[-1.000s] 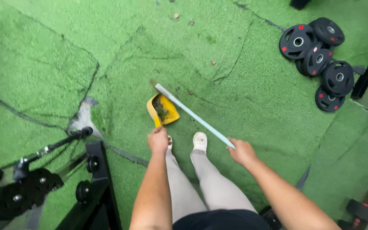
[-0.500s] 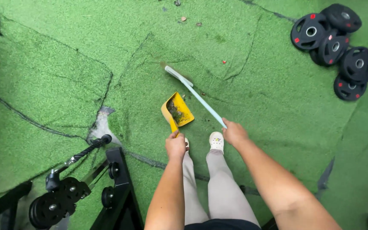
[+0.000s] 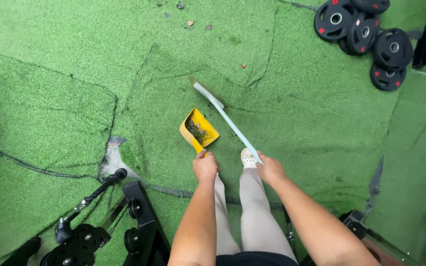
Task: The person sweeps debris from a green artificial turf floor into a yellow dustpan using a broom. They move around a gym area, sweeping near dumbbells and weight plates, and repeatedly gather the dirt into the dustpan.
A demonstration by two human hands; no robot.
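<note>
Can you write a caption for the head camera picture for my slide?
Left hand holds a yellow dustpan with debris; right hand grips a pale blue broom on green turf.

The scene is lit brightly and evenly from above; only soft, short shadows are cast on the green turf floor (image 3: 75,59). No glare is seen. Focus is sharp centrally, while the edges are bent by wide-angle distortion.

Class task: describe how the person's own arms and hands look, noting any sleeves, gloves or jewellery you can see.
Both forearms are bare, with no sleeves in view. The left hand and right hand wear no gloves; no rings, watch or bracelets are visible.
</note>
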